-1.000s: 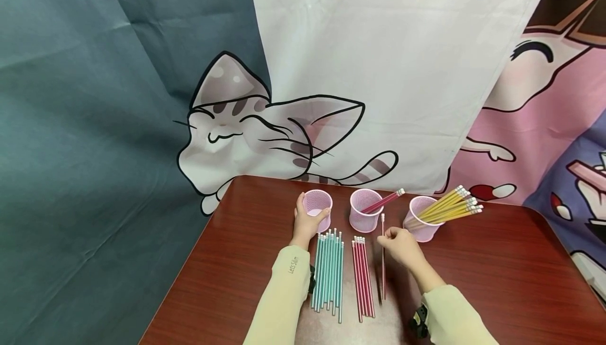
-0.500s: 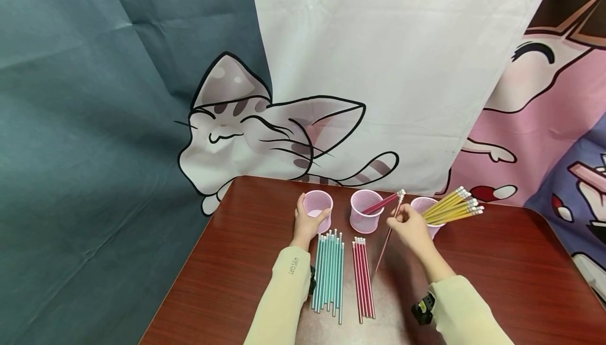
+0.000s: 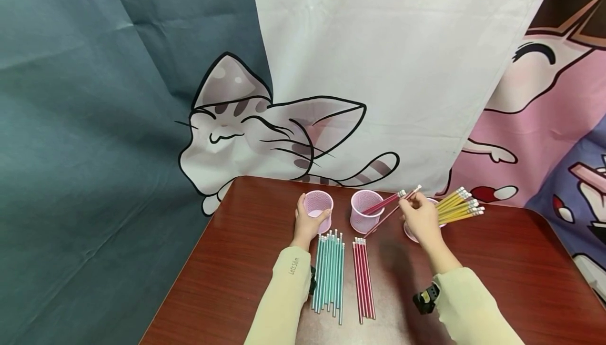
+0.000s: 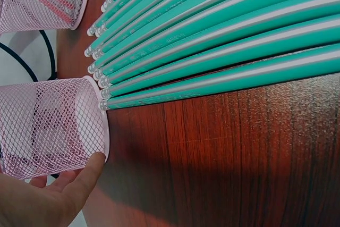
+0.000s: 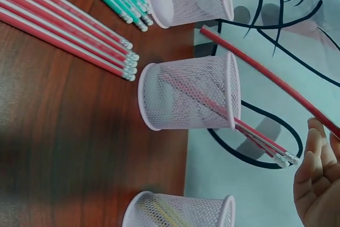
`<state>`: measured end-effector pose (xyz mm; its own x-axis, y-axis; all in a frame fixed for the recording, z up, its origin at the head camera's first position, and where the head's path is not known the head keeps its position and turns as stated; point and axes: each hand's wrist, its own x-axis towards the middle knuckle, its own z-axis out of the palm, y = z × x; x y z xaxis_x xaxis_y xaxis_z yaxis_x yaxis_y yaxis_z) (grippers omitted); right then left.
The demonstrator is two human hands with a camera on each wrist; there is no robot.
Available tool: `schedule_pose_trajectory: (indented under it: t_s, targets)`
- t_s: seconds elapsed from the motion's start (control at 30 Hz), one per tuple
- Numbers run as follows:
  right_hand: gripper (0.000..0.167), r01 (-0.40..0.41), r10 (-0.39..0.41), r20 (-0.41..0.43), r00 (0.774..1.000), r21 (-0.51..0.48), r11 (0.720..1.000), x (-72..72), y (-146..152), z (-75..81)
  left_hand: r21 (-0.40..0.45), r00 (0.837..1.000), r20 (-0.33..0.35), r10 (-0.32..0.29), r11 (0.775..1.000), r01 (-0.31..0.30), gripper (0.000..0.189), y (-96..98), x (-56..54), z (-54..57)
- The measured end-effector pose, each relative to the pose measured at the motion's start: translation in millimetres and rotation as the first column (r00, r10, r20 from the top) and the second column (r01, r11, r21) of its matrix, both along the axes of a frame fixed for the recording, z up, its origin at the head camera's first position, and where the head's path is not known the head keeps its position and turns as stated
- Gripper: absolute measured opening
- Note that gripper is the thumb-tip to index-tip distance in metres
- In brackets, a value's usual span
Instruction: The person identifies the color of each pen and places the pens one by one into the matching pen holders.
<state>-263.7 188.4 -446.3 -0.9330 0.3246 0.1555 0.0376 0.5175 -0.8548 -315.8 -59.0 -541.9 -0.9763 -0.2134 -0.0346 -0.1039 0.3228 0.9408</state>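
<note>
1. Lower centre, head view: bunch of teal pencils, red pencils just right, flat on the table.
2. Right of centre: single red pencil pinched in the right hand up near the eraser end, most of the shaft sloping down-left.
3. Centre: left hand wrapped round a pink mesh cup.
4. Further right: yellow pencils poking out of another cup.
5. Way back: cat-print curtain.

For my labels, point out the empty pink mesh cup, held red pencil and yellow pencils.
Empty pink mesh cup (image 4: 50,126), left wrist view, side wall.
Held red pencil (image 5: 270,79), right wrist view, middle of shaft.
Yellow pencils (image 3: 453,211), head view, visible shafts.
</note>
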Motion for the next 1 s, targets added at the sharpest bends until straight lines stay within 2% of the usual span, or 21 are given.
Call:
schedule_pose_trajectory:
  t_s: [0.1,0.5,0.73,1.0]
  targets:
    - [0.015,0.013,-0.013,-0.021,1.0,-0.032,0.999,-0.5,0.5,4.1,0.003,1.0,-0.002,0.001,1.0,-0.001,0.091,-0.5,0.4,0.2]
    - [0.029,0.027,-0.029,-0.075,0.997,-0.026,0.999,-3.4,5.0,7.5,0.004,1.0,-0.011,0.0,1.0,0.0,0.09,-0.8,-0.1,-0.5]
    - [0.029,0.003,-0.016,-0.109,0.994,-0.123,0.992,-3.3,5.6,11.5,-0.008,1.0,-0.009,0.0,1.0,0.0,0.091,0.0,-0.9,-1.4]
    - [0.025,0.015,-0.045,-0.137,0.989,-0.213,0.977,-6.0,7.4,10.3,-0.01,1.0,-0.001,0.004,1.0,-0.004,0.09,-0.1,-1.8,-2.3]
